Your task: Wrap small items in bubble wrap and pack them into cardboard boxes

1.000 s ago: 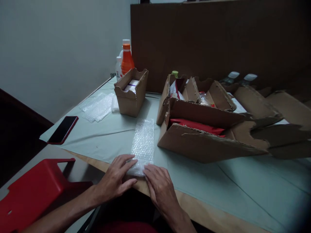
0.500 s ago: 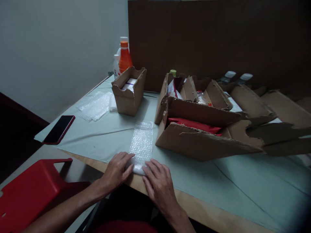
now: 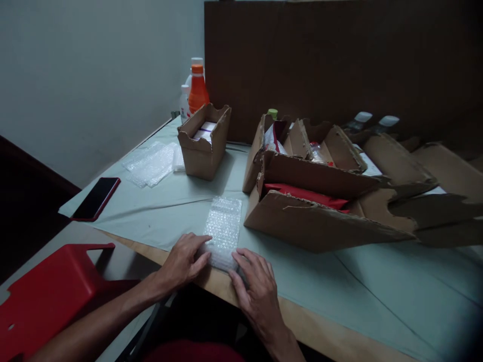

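A clear strip of bubble wrap (image 3: 223, 230) lies flat on the pale green table cover (image 3: 370, 281) at the near edge, its long axis running straight away from the person toward the torn brown cardboard boxes (image 3: 320, 201). Both hands rest on its near end, about equally close: the left hand (image 3: 183, 261) at the left corner, the right hand (image 3: 256, 286) at the right. Fingers lie slightly spread and pressed flat, gripping nothing.

Clear rectangular strip of bubble wrap (image 3: 223, 229), lying flat lengthwise on pale green cloth, near end rolled up at table's front edge
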### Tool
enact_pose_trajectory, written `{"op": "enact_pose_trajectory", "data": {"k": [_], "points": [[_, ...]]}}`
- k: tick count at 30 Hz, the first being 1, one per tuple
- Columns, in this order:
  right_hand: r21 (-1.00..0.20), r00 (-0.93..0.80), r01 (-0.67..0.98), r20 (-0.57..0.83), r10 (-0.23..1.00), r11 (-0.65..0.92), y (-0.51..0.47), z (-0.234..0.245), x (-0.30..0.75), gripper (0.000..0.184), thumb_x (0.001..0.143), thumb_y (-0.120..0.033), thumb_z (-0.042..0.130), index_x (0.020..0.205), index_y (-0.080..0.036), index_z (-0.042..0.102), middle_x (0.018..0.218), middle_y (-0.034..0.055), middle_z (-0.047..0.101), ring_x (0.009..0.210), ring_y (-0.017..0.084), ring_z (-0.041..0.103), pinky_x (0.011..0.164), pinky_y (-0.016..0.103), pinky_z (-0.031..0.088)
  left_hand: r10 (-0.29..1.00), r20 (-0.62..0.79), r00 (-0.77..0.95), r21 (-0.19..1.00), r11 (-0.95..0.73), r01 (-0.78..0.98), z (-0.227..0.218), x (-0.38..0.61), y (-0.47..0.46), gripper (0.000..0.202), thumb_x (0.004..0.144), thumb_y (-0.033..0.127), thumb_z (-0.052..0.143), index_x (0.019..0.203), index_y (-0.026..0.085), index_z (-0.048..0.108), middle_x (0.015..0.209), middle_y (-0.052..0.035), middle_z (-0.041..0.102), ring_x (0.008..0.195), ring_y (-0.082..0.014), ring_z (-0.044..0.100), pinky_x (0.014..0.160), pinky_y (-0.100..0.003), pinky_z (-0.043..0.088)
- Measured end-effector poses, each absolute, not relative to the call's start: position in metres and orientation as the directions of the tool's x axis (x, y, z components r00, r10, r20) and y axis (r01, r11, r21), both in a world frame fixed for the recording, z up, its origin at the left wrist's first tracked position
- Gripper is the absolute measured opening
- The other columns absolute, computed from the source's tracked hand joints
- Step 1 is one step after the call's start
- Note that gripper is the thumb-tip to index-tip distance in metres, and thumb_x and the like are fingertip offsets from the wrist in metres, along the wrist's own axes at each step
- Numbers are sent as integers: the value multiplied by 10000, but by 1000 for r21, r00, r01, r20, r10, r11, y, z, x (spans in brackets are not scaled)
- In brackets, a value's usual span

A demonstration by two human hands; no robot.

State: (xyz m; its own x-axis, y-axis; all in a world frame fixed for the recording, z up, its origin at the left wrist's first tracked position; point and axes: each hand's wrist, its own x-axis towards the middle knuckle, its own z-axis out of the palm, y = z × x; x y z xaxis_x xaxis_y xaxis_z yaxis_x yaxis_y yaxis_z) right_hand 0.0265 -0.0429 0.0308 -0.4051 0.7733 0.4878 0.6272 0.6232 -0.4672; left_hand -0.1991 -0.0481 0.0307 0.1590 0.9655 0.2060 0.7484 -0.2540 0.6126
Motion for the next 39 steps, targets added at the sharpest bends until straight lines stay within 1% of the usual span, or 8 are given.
{"op": "enact_pose_trajectory", "data": {"k": [4,8,16,22,26,30,34,39], "points": [[-383,-511,634,445,735,672,-40,25,23,322,927,-170,552,1244,-189,605,1284,130,657,1172,280,591,941,451,472,941,299,157,538,-302,787,25,-198,-42,328,924,220,529,1231,149,621,1093,-136,659,1007,-260,597,903,-432,503],[-395,-491,617,484,725,681,-31,29,19,246,957,-154,505,1151,-202,647,1134,96,726,1091,248,639,913,419,465,905,354,236,542,-404,737,32,-200,-52,398,880,246,625,1269,167,588,1295,-160,595,1199,-293,537,1016,-479,455],[-404,-431,629,530,730,665,-46,35,33,219,1000,-234,498,1172,-187,625,1022,78,725,931,218,651,833,368,458,953,214,215,649,-303,698,45,-202,-56,370,842,191,639,1210,157,628,951,-78,708,903,-235,611,859,-418,503],[-328,-517,655,463,720,681,-50,39,18,277,948,-164,536,1213,-203,610,1186,103,678,1101,274,597,930,432,430,941,308,139,514,-287,808,34,-197,-44,355,872,254,632,1214,159,623,1129,-129,653,1022,-275,587,900,-448,494],[-419,-528,624,396,751,660,-38,42,11,256,941,-123,523,1156,-209,631,1104,71,720,1034,254,631,908,422,444,894,369,255,538,-429,725,40,-201,-55,417,851,235,653,1258,173,588,1255,-134,612,1165,-282,543,1004,-465,444],[-520,-497,602,348,795,605,-35,41,19,235,977,-168,501,1169,-211,630,1043,61,740,940,219,654,862,385,472,907,321,272,629,-419,655,44,-204,-59,384,879,197,596,1262,175,574,1123,-99,679,1062,-244,587,955,-432,468],[-390,-436,703,424,794,594,-42,39,21,325,973,-219,516,1290,-189,584,1269,137,657,1114,272,608,921,431,463,944,279,174,594,-312,741,36,-199,-41,321,905,256,572,1200,138,623,962,-100,696,892,-247,614,831,-421,503],[-286,-542,711,360,760,642,-28,40,11,385,901,-185,607,1286,-195,599,1366,136,611,1252,320,532,1020,500,410,951,309,21,583,-207,786,38,-195,-28,324,906,317,571,1179,159,646,1040,-116,686,967,-275,616,882,-449,490]]}}
